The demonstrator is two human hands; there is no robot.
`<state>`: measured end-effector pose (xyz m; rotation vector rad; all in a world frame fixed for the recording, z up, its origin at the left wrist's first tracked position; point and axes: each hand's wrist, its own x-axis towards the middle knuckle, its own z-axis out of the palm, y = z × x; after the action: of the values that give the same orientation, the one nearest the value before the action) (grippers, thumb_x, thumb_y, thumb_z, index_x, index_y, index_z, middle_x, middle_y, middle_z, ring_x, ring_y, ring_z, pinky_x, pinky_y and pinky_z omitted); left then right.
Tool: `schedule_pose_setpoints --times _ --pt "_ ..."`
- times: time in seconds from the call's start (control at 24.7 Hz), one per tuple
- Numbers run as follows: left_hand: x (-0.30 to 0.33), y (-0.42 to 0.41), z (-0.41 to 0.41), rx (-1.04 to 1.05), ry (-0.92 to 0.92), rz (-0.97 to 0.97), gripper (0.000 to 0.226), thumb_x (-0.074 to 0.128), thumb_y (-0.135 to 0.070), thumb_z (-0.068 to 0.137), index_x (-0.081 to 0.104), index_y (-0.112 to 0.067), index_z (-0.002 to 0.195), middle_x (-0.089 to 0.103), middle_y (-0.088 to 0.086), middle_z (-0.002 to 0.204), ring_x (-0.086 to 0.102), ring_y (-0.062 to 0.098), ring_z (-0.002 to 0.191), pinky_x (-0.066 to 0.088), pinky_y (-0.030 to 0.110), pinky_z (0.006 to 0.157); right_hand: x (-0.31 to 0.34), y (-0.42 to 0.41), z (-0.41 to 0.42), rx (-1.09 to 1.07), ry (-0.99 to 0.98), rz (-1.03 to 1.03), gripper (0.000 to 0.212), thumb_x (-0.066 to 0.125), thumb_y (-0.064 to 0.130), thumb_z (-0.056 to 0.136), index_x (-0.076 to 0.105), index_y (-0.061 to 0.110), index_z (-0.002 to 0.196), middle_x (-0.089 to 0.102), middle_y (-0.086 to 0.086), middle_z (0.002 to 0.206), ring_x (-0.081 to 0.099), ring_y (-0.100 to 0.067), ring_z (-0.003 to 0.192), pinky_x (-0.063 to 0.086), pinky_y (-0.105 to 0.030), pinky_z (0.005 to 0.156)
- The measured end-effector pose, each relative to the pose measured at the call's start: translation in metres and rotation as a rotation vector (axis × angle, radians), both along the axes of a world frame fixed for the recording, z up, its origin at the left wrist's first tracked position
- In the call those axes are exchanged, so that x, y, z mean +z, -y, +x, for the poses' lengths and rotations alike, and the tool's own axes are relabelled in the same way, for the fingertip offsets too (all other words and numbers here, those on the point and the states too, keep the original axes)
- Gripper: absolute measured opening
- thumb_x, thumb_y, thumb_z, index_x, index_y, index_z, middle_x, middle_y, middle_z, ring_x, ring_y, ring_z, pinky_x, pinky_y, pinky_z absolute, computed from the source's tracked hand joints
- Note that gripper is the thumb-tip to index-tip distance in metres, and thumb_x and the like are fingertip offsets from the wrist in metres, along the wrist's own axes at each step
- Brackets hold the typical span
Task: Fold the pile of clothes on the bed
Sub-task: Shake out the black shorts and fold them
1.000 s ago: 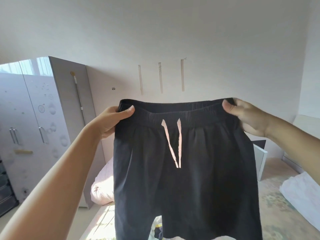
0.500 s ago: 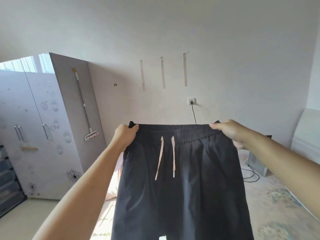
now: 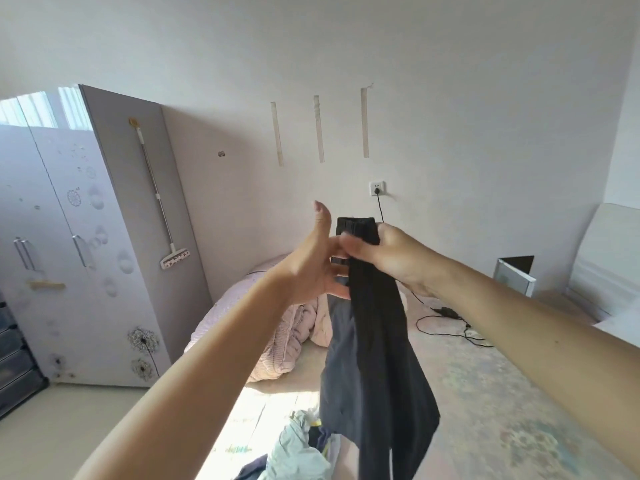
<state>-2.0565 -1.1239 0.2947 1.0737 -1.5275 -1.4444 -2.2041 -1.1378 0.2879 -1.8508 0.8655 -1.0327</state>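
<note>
From your head camera, your right hand (image 3: 388,258) has its fingers curled round the waistband of the black shorts (image 3: 374,341), which hang folded lengthwise below your grip, above the bed (image 3: 485,393). Your left hand (image 3: 311,271) sits just beside them, thumb pointing up and fingers stretched toward the fabric under your right fingers; whether those fingers pinch the cloth you cannot tell, since the shorts hide their tips. Below both hands, near the shorts' hem, lies the pile of clothes (image 3: 298,448). Beyond your left fingers a pink quilt (image 3: 284,334) lies bunched; past your right fingers a black cable (image 3: 446,327) trails on the bed.
</note>
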Motion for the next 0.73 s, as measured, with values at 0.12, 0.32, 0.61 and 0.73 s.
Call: schedule_pose_setpoints --times 0.12,0.32,0.61,0.73 --pt "0.003 0.002 0.013 -0.047 -0.043 -0.014 0.080 0.016 -0.067 0.090 0.036 -0.011 0.144 0.046 0.013 0.139 0.055 0.029 0.118 0.055 0.048 0.085 -0.002 0.011 -0.007 -0.178 -0.027 -0.148 0.027 0.075 0.014 0.077 0.063 0.009 0.101 0.071 -0.009 0.096 0.067 -0.021 0.093 0.054 -0.035 0.084" --pt "-0.009 0.019 0.043 0.399 0.262 -0.409 0.060 0.067 -0.031 0.086 0.041 -0.015 0.138 0.053 0.005 0.124 0.055 0.019 0.115 0.049 0.029 0.091 0.002 0.027 -0.037 -0.090 0.132 -0.113 0.036 0.064 -0.007 0.079 0.061 0.013 0.108 0.068 -0.008 0.108 0.064 -0.022 0.102 0.050 -0.039 0.096" --pt "-0.015 0.030 0.044 0.330 0.093 -0.386 0.013 0.075 -0.015 0.079 0.069 -0.021 0.089 0.075 -0.008 0.084 0.070 0.010 0.085 0.054 0.016 0.070 0.016 0.032 -0.069 -0.098 -0.145 -0.193 0.016 0.060 0.013 0.091 0.059 0.027 0.099 0.067 0.008 0.098 0.066 0.004 0.083 0.053 -0.015 0.067" --pt "-0.010 0.026 0.036 0.358 0.217 -0.519 0.012 0.076 -0.022 0.080 0.065 -0.028 0.084 0.070 -0.021 0.069 0.065 -0.008 0.065 0.046 0.005 0.053 0.011 0.033 -0.075 -0.125 -0.176 -0.122 0.012 0.054 0.020 0.096 0.060 0.030 0.098 0.069 0.011 0.098 0.066 -0.002 0.085 0.055 -0.021 0.068"
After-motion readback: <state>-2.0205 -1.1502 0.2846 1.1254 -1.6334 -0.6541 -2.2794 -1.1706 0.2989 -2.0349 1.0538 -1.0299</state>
